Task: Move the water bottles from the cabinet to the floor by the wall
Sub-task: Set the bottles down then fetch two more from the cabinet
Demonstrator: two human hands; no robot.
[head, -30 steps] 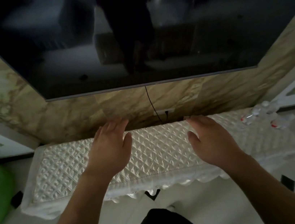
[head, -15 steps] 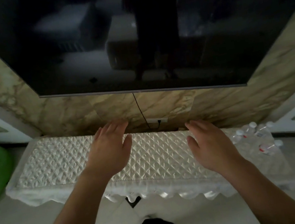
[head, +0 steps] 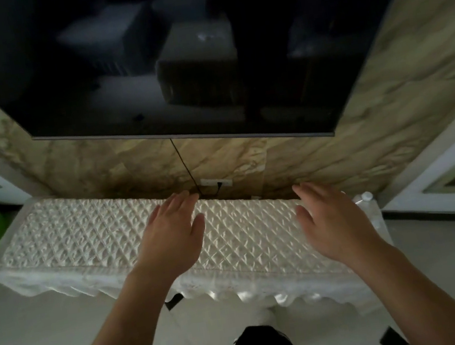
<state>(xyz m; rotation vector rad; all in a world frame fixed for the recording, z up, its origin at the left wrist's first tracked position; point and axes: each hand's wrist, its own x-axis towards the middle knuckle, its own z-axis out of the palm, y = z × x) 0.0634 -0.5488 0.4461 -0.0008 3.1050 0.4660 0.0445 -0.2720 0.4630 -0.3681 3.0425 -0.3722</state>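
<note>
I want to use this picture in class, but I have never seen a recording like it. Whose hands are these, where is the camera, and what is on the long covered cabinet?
There is no machine here. A person wears a wide-angle camera on the head, looking forward and down. The left hand and right hand reach out open over the cabinet, which has a quilted white cover. Neither hand holds anything. Clear water bottles sit at the cabinet's right end, mostly hidden behind the right hand. A dark television hangs on the marble wall above.
</note>
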